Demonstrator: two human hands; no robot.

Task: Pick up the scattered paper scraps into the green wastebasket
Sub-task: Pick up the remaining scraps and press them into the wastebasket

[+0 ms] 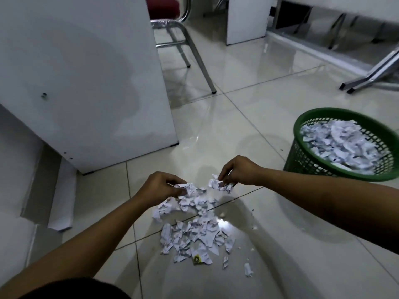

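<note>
Presently both hands worked the far edge of the paper scraps point(194, 229) heaped on the tiled floor point(259, 108). Left hand point(160, 187) had its fingers curled round a crumpled wad; right hand point(236, 172) pinched a smaller clump, likely gathering a load before carrying. Green wastebasket point(302, 156) stood to the right, near, already well filled. White cabinet panel point(86, 83) and chair legs point(194, 57) stood behind, not blocking the path.
</note>
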